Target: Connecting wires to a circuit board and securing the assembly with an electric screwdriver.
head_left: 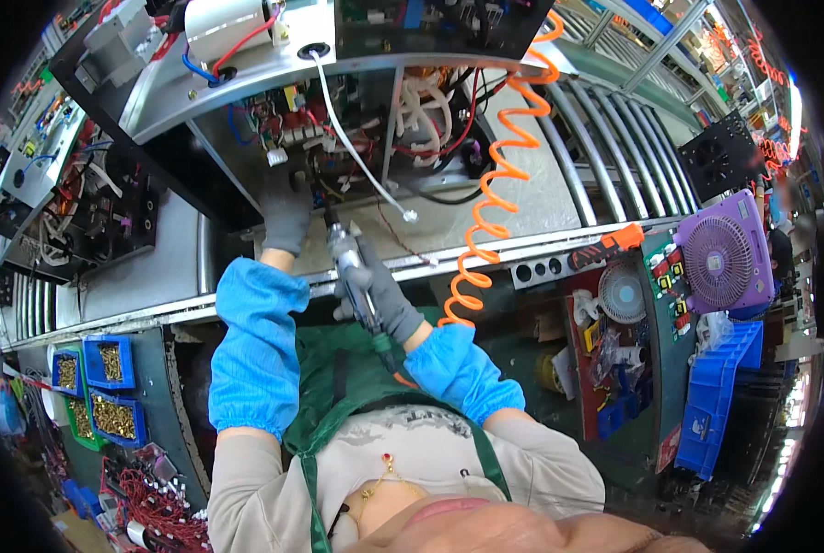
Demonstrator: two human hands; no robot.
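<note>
My right hand (389, 300), in a grey glove, is wrapped round a straight air screwdriver (343, 247). Its bit end points into the open metal chassis (439, 221), and an orange hose leaves its rear end. Close to the bit, my left hand (287, 217), also gloved in grey, reaches into the chassis with its fingers bent. Shade hides the fingertips and whatever they may hold. Circuit boards and wire bundles (421, 106) fill the chassis. A white cable (356, 152) with a plug hangs across its front, to the right of the screwdriver.
An orange coiled hose (499, 175) hangs right of the chassis, before the conveyor rollers (605, 147). An orange-black tool (607, 246) lies on the bench edge. A purple fan (720, 253) stands far right. Blue bins of brass-coloured fasteners (115, 419) sit at left.
</note>
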